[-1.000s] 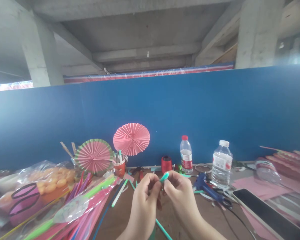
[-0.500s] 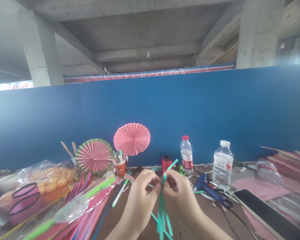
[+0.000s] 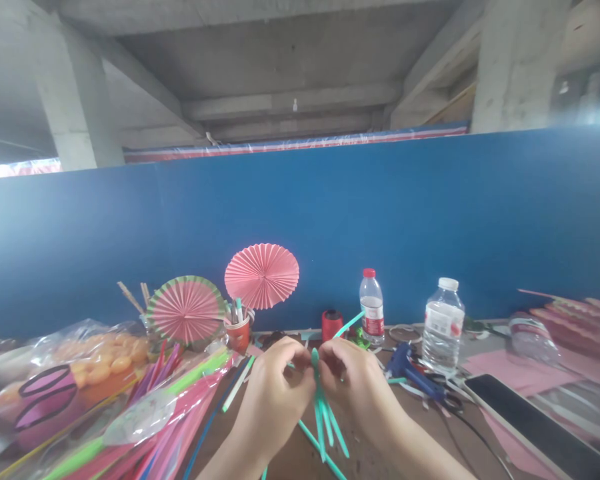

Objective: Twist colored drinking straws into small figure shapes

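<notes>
Between my two hands hangs a bundle of teal green fuzzy stems (image 3: pixel 323 417), joined at the top, with loose ends spreading downward. My left hand (image 3: pixel 283 380) pinches the bundle's top from the left, thumb and fingers pressed together. On the other side, my right hand (image 3: pixel 353 377) has its fingers closed at the same top; one teal stem (image 3: pixel 349 325) sticks out up and to the right beyond it. The fingertips partly hide the joined part. Another teal stem (image 3: pixel 317 445) lies on the brown table (image 3: pixel 290 460) below.
Pink paper fans (image 3: pixel 262 276) and a red pen cup (image 3: pixel 239 335) stand behind on the left, beside bagged stems (image 3: pixel 145 420). Water bottles (image 3: pixel 443 327), a blue glue gun (image 3: pixel 415 373), a phone (image 3: pixel 535 423) and pink paper (image 3: pixel 520 370) are on the right.
My hands and the bundle's top have shifted slightly left. The hanging ends have fanned out more, and the stem sticking out at the upper right has moved right and lies lower.
</notes>
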{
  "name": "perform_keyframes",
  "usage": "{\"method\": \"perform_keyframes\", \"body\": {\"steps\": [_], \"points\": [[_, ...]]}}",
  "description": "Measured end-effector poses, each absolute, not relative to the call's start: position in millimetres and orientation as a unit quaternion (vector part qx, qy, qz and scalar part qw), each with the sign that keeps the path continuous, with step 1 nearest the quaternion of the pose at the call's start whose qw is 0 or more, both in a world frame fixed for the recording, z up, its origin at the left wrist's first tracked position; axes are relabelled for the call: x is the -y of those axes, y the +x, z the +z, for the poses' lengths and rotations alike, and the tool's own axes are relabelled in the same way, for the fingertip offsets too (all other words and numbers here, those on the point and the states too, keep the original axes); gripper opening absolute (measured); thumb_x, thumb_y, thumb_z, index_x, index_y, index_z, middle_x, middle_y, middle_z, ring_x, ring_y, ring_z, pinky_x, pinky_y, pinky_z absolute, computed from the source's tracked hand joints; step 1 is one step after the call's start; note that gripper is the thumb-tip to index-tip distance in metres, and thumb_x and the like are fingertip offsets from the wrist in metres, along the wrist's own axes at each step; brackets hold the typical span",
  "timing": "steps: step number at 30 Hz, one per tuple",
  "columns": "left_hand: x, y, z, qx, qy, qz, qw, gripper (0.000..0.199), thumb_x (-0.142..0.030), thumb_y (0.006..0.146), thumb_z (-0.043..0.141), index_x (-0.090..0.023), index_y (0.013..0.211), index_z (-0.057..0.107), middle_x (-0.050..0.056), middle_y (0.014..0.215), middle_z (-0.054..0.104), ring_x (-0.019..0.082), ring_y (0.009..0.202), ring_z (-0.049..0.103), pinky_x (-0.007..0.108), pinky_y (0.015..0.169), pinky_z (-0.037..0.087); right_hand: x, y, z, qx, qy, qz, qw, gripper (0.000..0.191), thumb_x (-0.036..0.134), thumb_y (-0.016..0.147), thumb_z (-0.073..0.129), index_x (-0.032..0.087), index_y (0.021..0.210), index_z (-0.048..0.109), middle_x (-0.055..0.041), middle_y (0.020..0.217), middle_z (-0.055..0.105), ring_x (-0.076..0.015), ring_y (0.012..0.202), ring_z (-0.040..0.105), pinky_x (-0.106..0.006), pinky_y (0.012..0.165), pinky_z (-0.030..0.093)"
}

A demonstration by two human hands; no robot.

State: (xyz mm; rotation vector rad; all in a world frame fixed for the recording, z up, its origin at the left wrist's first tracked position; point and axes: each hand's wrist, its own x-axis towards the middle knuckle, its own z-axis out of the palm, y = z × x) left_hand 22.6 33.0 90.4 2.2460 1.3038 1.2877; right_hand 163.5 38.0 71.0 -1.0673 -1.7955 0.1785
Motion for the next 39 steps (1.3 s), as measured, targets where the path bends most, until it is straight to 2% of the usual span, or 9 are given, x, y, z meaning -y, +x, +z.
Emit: {"method": "perform_keyframes", "body": {"steps": [6, 12, 18, 25, 30, 39], "points": [[-33, 22, 89, -0.455, 0.765, 0.437, 0.129, 0.011, -0.008, 0.064, 0.045, -0.018, 0.061, 0.049, -0.003, 0.062, 0.048, 0.011, 0.059, 0.046, 0.022, 0.055, 0.034, -39, 162, 72, 0.751, -0.439, 0.104, 0.482, 0.011, 0.01, 0.07, 0.045, 0.019, 0.063, 0.047, 0.0044, 0.059, 0.046, -0.0085, 0.054, 0.042, -0.017, 0.051, 0.029], [-33, 23, 89, -0.461, 0.761, 0.418, 0.185, 0.013, -0.007, 0.062, 0.042, -0.018, 0.061, 0.048, -0.004, 0.061, 0.048, 0.011, 0.058, 0.045, 0.02, 0.053, 0.032, -34, 160, 76, 0.735, -0.462, 0.15, 0.473, 0.012, 0.009, 0.065, 0.044, 0.018, 0.058, 0.039, 0.0052, 0.055, 0.04, -0.0085, 0.052, 0.037, -0.018, 0.049, 0.027], [-30, 25, 94, -0.45, 0.764, 0.403, 0.227, 0.014, -0.007, 0.064, 0.039, -0.018, 0.062, 0.046, -0.005, 0.059, 0.044, 0.01, 0.058, 0.042, 0.02, 0.054, 0.032, -32, 165, 81, 0.743, -0.432, 0.231, 0.457, 0.009, 0.013, 0.069, 0.044, 0.018, 0.062, 0.043, 0.0053, 0.057, 0.041, -0.0086, 0.054, 0.037, -0.018, 0.048, 0.028], [-31, 25, 90, -0.453, 0.757, 0.408, 0.235, 0.012, -0.009, 0.068, 0.039, -0.018, 0.066, 0.047, -0.004, 0.062, 0.048, 0.011, 0.059, 0.044, 0.02, 0.053, 0.032, -32, 168, 84, 0.73, -0.411, 0.283, 0.467, 0.009, 0.014, 0.073, 0.044, 0.017, 0.069, 0.052, 0.0031, 0.063, 0.051, -0.0103, 0.059, 0.045, -0.018, 0.053, 0.034], [-29, 25, 95, -0.461, 0.764, 0.402, 0.206, 0.01, -0.009, 0.066, 0.041, -0.018, 0.064, 0.046, -0.004, 0.06, 0.045, 0.011, 0.059, 0.044, 0.021, 0.054, 0.032, -33, 168, 83, 0.725, -0.419, 0.274, 0.473, 0.008, 0.013, 0.07, 0.046, 0.016, 0.067, 0.052, 0.0029, 0.061, 0.052, -0.0104, 0.058, 0.046, -0.019, 0.051, 0.033], [-29, 25, 93, -0.441, 0.779, 0.397, 0.203, 0.012, -0.008, 0.068, 0.04, -0.019, 0.064, 0.044, -0.004, 0.061, 0.044, 0.011, 0.059, 0.042, 0.021, 0.055, 0.032, -32, 162, 78, 0.716, -0.453, 0.218, 0.484, 0.011, 0.007, 0.061, 0.041, 0.018, 0.058, 0.044, 0.006, 0.053, 0.038, -0.0086, 0.052, 0.034, -0.018, 0.048, 0.027]]}}
